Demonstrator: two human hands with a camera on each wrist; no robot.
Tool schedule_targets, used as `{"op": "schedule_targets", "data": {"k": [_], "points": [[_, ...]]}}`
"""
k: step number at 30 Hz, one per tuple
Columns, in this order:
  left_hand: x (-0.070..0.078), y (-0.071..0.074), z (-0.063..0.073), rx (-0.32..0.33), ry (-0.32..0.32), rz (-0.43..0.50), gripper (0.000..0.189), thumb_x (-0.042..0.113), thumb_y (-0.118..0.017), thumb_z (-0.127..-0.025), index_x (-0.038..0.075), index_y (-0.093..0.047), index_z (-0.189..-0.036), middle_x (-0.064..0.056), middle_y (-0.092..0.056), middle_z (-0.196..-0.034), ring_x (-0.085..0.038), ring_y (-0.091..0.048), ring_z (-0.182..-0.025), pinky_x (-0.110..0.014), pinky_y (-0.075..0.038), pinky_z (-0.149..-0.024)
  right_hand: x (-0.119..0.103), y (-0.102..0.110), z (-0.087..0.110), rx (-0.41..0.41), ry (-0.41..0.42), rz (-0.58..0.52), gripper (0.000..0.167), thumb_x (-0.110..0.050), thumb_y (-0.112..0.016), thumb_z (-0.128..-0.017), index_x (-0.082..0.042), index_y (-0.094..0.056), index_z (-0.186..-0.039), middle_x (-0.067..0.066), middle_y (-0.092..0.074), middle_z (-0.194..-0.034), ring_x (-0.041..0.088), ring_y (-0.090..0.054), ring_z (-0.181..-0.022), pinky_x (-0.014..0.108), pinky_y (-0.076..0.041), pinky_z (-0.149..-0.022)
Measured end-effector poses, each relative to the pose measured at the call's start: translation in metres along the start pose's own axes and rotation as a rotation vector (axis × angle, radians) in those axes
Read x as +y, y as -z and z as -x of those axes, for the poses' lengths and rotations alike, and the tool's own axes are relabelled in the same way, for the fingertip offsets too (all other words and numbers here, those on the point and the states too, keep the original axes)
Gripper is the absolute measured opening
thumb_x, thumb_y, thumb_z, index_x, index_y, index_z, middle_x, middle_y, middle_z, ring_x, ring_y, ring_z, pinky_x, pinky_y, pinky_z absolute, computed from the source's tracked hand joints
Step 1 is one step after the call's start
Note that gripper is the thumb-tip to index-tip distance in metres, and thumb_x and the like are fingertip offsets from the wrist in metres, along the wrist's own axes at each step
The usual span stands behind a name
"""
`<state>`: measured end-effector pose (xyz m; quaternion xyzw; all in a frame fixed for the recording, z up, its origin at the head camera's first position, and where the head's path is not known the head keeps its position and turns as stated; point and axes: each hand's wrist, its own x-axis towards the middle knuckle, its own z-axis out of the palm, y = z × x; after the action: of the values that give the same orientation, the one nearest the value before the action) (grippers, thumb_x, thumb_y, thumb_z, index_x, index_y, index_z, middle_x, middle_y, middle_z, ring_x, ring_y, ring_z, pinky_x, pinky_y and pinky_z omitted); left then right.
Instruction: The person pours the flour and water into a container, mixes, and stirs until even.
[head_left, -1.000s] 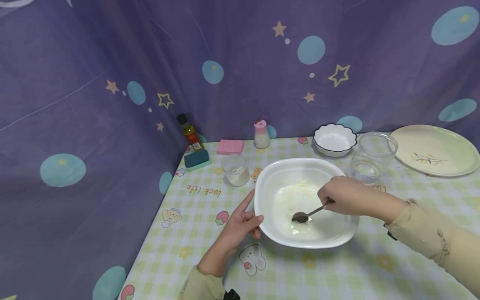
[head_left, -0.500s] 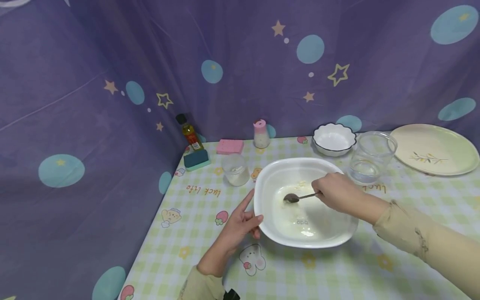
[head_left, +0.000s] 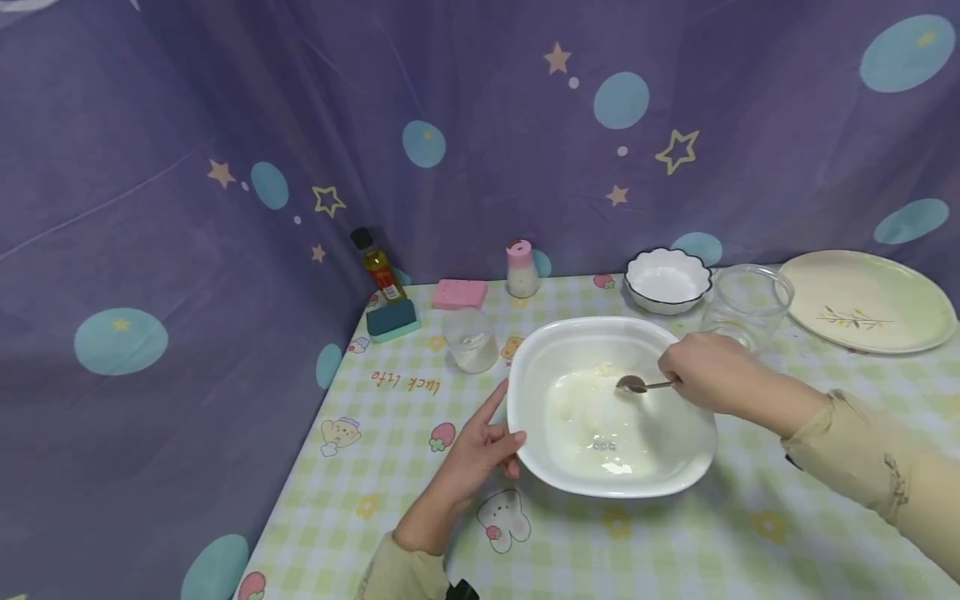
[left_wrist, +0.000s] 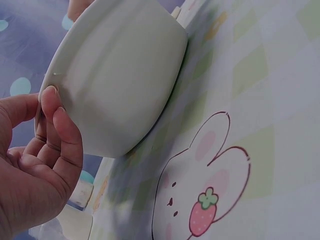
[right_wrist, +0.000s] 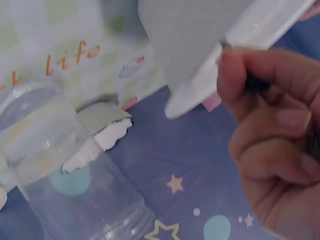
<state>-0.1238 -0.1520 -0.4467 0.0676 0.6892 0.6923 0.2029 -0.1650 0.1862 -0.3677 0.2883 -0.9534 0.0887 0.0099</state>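
A white basin [head_left: 600, 485] with rounded corners stands in the middle of the table, thin pale liquid and whitish lumps on its bottom. My left hand [head_left: 476, 454] pinches its left rim, thumb on one side and curled fingers on the other, as the left wrist view also shows at the basin wall [left_wrist: 120, 80]. Over the basin's right part, my right hand [head_left: 712, 372] grips the handle of a metal spoon [head_left: 632, 384]. The spoon's bowl points left, near the liquid. In the right wrist view the curled fingers [right_wrist: 272, 125] hide most of the handle.
Close behind the right hand stands a clear jar [head_left: 752, 292]. Further back are a scalloped white bowl [head_left: 667, 277] and an oval plate [head_left: 862, 292]. Leftward sit a cup of white powder [head_left: 474, 354], sponges [head_left: 392, 321], a pink-topped shaker [head_left: 522, 275] and an oil bottle [head_left: 382, 271].
The spoon moves from the basin's lower middle up and left, then back to the right, with my right hand. My left hand stays at the rim.
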Motion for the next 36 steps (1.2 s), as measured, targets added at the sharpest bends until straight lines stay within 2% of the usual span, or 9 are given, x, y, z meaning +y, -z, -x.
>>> {"op": "schedule_targets", "data": {"k": [5, 9, 12, 15, 18, 21, 36], "points": [[0.001, -0.001, 0.001, 0.0, -0.004, 0.001, 0.075, 0.01, -0.062, -0.095, 0.036, -0.025, -0.154, -0.004, -0.065, -0.074, -0.012, -0.059, -0.056, -0.025, -0.05, -0.059, 0.004, 0.011, 0.009, -0.086, 0.104, -0.067, 0.038, -0.001, -0.073, -0.072, -0.025, -0.049, -0.056, -0.014, -0.038, -0.054, 0.006, -0.034, -0.053, 0.025, -0.03, -0.051], [0.002, -0.001, 0.001, 0.001, -0.006, 0.007, 0.075, 0.012, -0.064, -0.095, 0.036, -0.025, -0.154, -0.004, -0.065, -0.074, -0.012, -0.059, -0.056, -0.025, -0.05, -0.058, 0.002, 0.008, 0.009, -0.143, 0.163, -0.15, 0.032, -0.007, -0.076, -0.076, -0.026, -0.057, -0.061, -0.017, -0.043, -0.056, 0.002, -0.036, -0.054, 0.023, -0.033, -0.053], [0.001, -0.001, 0.001, 0.002, -0.005, 0.006, 0.075, 0.013, -0.065, -0.094, 0.035, -0.025, -0.154, -0.004, -0.065, -0.074, -0.012, -0.059, -0.056, -0.025, -0.05, -0.058, -0.003, -0.001, 0.007, -0.126, 0.195, -0.2, 0.032, -0.007, -0.076, -0.079, -0.025, -0.056, -0.063, -0.018, -0.043, -0.058, 0.0, -0.035, -0.054, 0.023, -0.033, -0.053], [0.001, 0.0, 0.001, 0.003, -0.005, 0.004, 0.076, 0.015, -0.066, -0.094, 0.035, -0.025, -0.154, -0.005, -0.064, -0.074, -0.012, -0.059, -0.056, -0.025, -0.05, -0.058, -0.008, -0.011, 0.004, -0.054, 0.213, -0.197, 0.035, -0.004, -0.074, -0.079, -0.025, -0.053, -0.062, -0.019, -0.04, -0.058, 0.0, -0.033, -0.053, 0.022, -0.032, -0.053], [0.0, 0.0, 0.001, 0.004, -0.008, 0.006, 0.076, 0.016, -0.067, -0.093, 0.035, -0.025, -0.154, -0.005, -0.064, -0.073, -0.013, -0.059, -0.056, -0.025, -0.05, -0.058, -0.012, -0.017, 0.001, 0.015, 0.197, -0.157, 0.037, -0.002, -0.073, -0.077, -0.026, -0.05, -0.061, -0.018, -0.039, -0.057, 0.001, -0.033, -0.053, 0.023, -0.032, -0.052], [0.0, 0.0, 0.001, 0.006, -0.008, 0.004, 0.076, 0.015, -0.066, -0.094, 0.036, -0.025, -0.154, -0.005, -0.064, -0.073, -0.013, -0.059, -0.056, -0.025, -0.05, -0.058, -0.015, -0.02, -0.002, 0.046, 0.164, -0.12, 0.036, -0.001, -0.073, -0.076, -0.024, -0.05, -0.06, -0.017, -0.041, -0.057, 0.004, -0.035, -0.053, 0.025, -0.033, -0.051], [0.001, 0.0, 0.001, 0.009, 0.0, -0.015, 0.075, 0.011, -0.065, -0.094, 0.034, -0.026, -0.154, -0.005, -0.065, -0.074, -0.012, -0.059, -0.057, -0.025, -0.051, -0.059, -0.015, -0.019, -0.005, 0.07, -0.002, 0.003, 0.032, 0.001, -0.068, -0.076, -0.019, -0.051, -0.059, -0.007, -0.045, -0.055, 0.014, -0.044, -0.052, 0.032, -0.038, -0.047]]}}
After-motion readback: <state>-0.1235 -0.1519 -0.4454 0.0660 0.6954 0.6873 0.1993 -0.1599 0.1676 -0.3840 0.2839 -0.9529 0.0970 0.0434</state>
